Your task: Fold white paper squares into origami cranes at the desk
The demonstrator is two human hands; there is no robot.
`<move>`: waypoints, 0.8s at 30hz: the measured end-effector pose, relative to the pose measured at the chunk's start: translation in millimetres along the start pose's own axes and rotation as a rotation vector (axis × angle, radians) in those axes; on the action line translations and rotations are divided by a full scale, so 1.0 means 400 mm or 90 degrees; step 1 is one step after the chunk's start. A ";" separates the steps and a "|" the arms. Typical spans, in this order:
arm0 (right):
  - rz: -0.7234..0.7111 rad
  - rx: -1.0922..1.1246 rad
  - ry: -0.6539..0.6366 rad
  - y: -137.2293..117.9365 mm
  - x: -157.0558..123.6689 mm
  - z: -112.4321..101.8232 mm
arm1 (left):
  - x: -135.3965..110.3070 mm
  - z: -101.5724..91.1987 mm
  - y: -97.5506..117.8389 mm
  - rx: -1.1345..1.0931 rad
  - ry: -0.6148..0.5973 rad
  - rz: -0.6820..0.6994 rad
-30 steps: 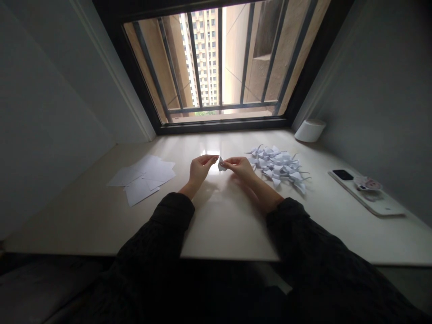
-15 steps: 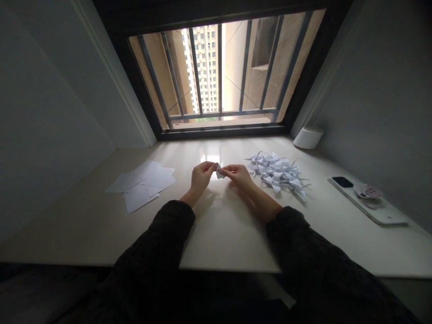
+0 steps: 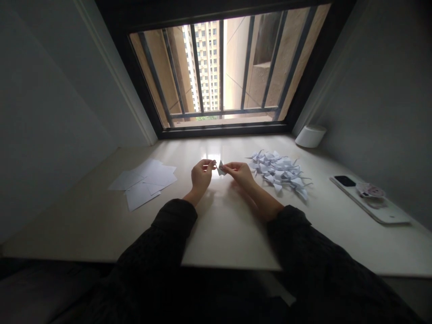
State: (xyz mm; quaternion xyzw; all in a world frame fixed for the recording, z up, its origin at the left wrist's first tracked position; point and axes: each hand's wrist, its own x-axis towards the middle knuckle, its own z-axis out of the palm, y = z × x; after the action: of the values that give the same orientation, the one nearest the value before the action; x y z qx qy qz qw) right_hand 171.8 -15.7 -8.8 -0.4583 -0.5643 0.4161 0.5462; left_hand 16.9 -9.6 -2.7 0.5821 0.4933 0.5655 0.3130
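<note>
Over the middle of the white ledge, a small folded piece of white paper (image 3: 221,168) is pinched between the thumb and fingertips of my right hand (image 3: 239,174). My left hand (image 3: 201,175) is just to its left, with thumb and index finger drawn together close to the paper's left edge. A narrow gap seems to separate those fingertips from most of the paper; whether they grip a tip of it I cannot make out. Right of my right hand lies a pile of folded white paper cranes (image 3: 278,170).
Loose white paper sheets (image 3: 143,182) overlap on the left of the ledge (image 3: 229,243). At the right lies a phone (image 3: 367,200) with a round grip on its back. A white cylindrical object (image 3: 310,136) stands in the back right corner, beside the barred window (image 3: 221,76).
My left fingertips have drawn slightly away from the folded paper, which now shows more upright and pointed in my right fingers. The whole view has shifted slightly.
</note>
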 end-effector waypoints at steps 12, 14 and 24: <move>0.002 0.081 -0.059 -0.010 -0.004 0.010 | 0.003 -0.001 0.005 0.014 0.012 0.010; 0.025 0.060 -0.073 -0.018 -0.011 0.010 | 0.004 -0.002 0.005 0.013 0.013 0.009; 0.062 -0.001 -0.063 -0.008 -0.009 0.007 | -0.003 0.004 0.004 0.006 -0.002 0.006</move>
State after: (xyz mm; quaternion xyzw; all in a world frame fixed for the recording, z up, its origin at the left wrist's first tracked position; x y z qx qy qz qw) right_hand 168.9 -20.1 -6.7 -0.4647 -0.5682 0.4636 0.4963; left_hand 19.0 -11.0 -2.2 0.5868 0.4930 0.5634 0.3085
